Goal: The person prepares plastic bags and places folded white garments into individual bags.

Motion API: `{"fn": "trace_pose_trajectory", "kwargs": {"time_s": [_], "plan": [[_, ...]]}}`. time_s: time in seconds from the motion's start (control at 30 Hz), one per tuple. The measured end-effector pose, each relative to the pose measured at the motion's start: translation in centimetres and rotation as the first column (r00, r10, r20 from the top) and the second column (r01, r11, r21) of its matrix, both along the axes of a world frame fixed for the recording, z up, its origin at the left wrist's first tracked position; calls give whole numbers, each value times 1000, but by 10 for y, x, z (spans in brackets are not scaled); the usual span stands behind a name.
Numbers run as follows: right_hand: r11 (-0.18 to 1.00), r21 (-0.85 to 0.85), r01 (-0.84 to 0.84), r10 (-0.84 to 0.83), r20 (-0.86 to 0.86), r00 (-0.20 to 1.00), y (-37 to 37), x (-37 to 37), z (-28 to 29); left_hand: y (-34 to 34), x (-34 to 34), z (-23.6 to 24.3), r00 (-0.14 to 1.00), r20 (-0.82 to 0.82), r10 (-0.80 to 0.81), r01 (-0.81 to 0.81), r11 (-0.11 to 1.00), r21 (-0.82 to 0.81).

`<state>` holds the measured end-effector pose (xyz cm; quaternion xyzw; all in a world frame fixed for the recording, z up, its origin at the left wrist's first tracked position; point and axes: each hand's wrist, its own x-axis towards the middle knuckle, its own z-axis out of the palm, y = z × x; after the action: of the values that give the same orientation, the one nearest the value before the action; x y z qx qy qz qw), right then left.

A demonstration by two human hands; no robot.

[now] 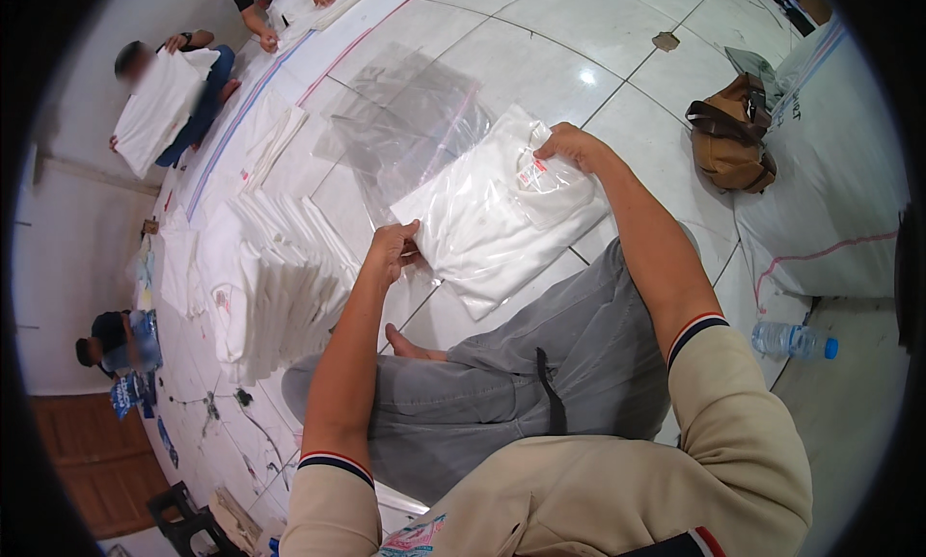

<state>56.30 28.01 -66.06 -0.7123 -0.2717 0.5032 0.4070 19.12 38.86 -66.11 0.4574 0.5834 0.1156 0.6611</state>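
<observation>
A folded white shirt (492, 205) in a clear plastic bag lies tilted in front of my crossed legs, a red and white label showing near its collar. My left hand (394, 248) grips the near left edge of the bagged shirt, thumb and fingers closed on it. At the far right corner, by the collar, my right hand (571, 147) pinches the bag. Several flat clear plastic bags (405, 123) are spread on the tiles just beyond the shirt. Left of my left forearm rises a tall stack of folded white shirts (280, 277).
A brown bag (733, 147) leans by a big white sack (830, 171) at the right. A water bottle (793, 341) lies near my right elbow. Other people sit at the far left, one holding up a white garment (164, 113). A dark plastic stool (188, 523) is at lower left.
</observation>
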Motion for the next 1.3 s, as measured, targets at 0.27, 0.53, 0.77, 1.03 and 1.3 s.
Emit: {"fn": "trace_pose_trajectory", "kwargs": {"time_s": [0.27, 0.53, 0.77, 1.03, 1.3], "plan": [[977, 209, 28, 19, -219, 976, -12, 6, 72, -11, 23, 75, 994, 96, -61, 33, 962, 272], [856, 501, 128, -286, 253, 924, 1, -7, 86, -19, 32, 195, 978, 150, -142, -148, 21, 989], [825, 216, 522, -222, -726, 651, 16, -22, 3, -92, 71, 36, 755, -567, -330, 445, -377, 812], [622, 95, 777, -412, -805, 428, 18, 18, -25, -65, 74, 5, 873, -363, -326, 435, 181, 882], [478, 239, 845, -799, -281, 532, 11, -2, 8, -23, 39, -26, 694, -666, -274, 710, 104, 697]]}}
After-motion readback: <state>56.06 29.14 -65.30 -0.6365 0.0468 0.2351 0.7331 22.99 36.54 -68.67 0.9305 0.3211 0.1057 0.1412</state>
